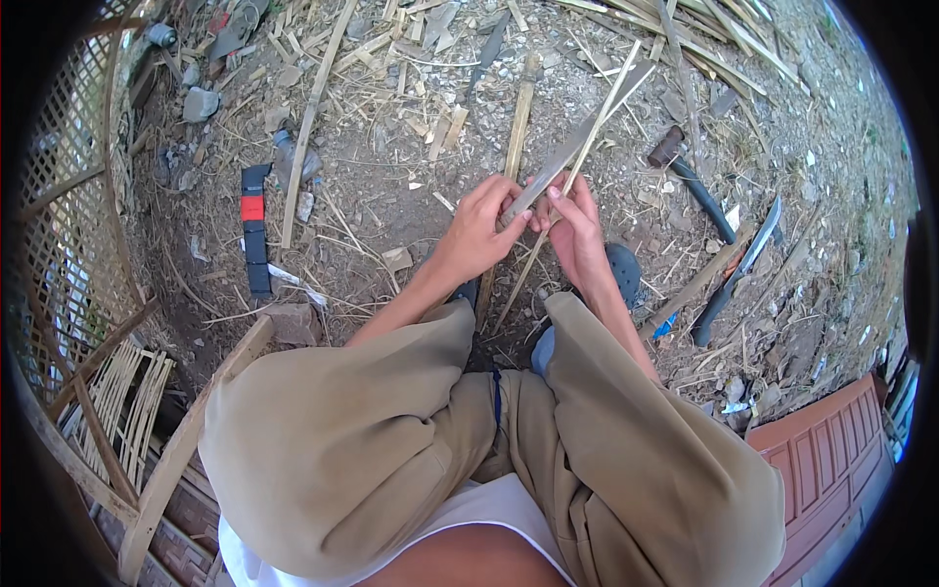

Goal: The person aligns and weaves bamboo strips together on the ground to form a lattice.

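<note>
My left hand [482, 227] is closed around the near end of a long flat greyish strip [577, 142], which slants away to the upper right. Whether the strip is weathered bamboo or something else, I cannot tell. A thin pale bamboo strip [590, 137] crosses close beside it, pinched in my right hand [579, 233]. Its lower end hangs down between my knees. Both hands are close together above the ground, in front of my knees. Beneath them a thick bamboo stick [521, 112] runs toward my feet.
To the right lie a hammer [668, 147] with a dark handle and a black-handled knife [751, 256]. At left are a black segmented object [254, 240] with a red band, a plastic bottle [295, 157] and a lattice panel [67, 137]. Bamboo strips [729, 44] are piled at the back right.
</note>
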{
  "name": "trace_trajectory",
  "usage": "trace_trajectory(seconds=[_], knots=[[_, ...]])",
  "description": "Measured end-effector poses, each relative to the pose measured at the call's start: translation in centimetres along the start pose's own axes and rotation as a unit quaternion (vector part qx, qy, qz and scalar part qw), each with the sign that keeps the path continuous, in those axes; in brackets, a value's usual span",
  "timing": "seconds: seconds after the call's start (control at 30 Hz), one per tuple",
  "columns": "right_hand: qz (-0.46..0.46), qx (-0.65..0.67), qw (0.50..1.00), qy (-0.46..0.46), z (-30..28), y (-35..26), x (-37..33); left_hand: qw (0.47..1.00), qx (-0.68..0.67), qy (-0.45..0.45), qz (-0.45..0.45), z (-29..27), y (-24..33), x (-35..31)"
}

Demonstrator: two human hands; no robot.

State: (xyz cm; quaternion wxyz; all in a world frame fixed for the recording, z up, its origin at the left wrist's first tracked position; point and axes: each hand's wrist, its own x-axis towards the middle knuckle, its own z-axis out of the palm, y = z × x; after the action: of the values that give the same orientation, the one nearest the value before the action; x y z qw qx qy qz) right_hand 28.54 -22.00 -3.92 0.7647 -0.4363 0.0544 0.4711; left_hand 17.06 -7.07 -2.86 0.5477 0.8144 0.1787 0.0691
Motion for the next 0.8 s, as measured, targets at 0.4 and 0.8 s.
trace_trajectory(seconds=[0.4,0.8], knots=[[-0.009,-0.047,0.988,0.148,-2.1,0.4,-0.6,0.911,0.384,0.034,0.145,-3.5,-6.5,9.5],[0.009,-0.07,0.987,0.142,-2.8,1.0,-0.7,0.912,0.397,0.099,0.033,-13.9,-9.6,-0.5]])
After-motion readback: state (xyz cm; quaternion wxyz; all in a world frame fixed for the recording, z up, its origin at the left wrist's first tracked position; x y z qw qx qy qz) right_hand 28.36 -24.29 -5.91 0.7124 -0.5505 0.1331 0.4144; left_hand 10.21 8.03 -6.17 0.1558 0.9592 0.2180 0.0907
